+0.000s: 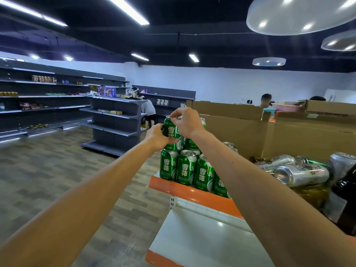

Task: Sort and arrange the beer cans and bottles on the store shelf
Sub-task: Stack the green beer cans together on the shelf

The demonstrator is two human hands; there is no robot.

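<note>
The person's two hands are up at the top of a stack of green beer cans. The left hand [158,136] wraps around the side of the top green can [171,130], fingers closed on it. The right hand [185,121] pinches the rim of that same can from above, fingers curled in tight. It looks like the two hands work together so the can goes down straight and does not tip, since it sits high on other cans.

The stack stands at the left front corner of the top shelf [192,191], right behind its orange front edge. The bottom row of green cans [185,167] stands upright, side by side and touching, with the labels facing out. More green cans sit on top of them, and the held can is on the highest level. The tidy rows probably make it easy for shoppers to see the name.

To the right, silver cans [301,174] lie on their sides in a messy pile. They are not sorted yet, it seems. Something dark sits at the far right edge; it is too cut off to tell what it is. Behind the stack stand big cardboard boxes [289,132], close to the cans, so there is little room at the back. The right arm crosses over the shelf near the silver pile and could bump it.

A lower white shelf [192,237] below is bare where it shows.
</note>
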